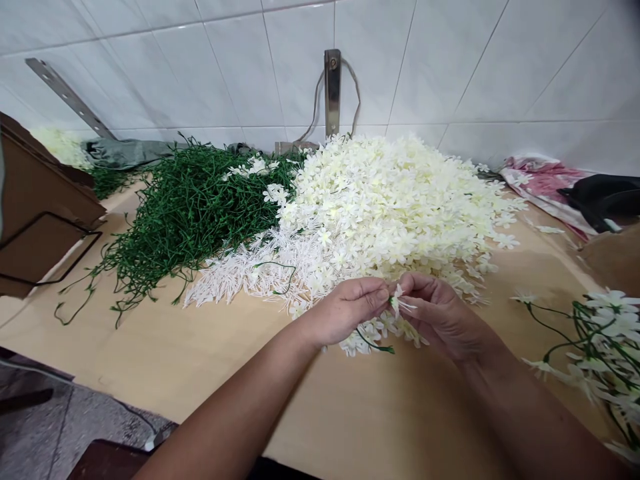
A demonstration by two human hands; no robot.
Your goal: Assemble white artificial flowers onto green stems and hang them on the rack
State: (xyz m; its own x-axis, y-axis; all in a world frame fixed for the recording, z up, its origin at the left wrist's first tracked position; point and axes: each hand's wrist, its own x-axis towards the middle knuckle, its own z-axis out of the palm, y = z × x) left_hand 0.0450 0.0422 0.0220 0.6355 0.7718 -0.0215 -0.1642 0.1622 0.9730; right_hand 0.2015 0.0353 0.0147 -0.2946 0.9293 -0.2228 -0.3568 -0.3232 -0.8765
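My left hand and my right hand meet above the table's middle, both closed with fingertips pinched. Between them is a small white artificial flower, its petals in my right fingers. A thin green plastic stem runs from under my left hand, its tip pointing right; the pinched part is hidden by the fingers. Just behind my hands rises a big heap of cream-white flower heads. White stamen pieces lie left of it, beside a tangled pile of green stems.
At the right edge lie flowers joined to stems. A brown cardboard box with a black wire frame stands at the left. Behind the table is a tiled wall with a metal bracket. A pink-and-white cloth lies at the back right.
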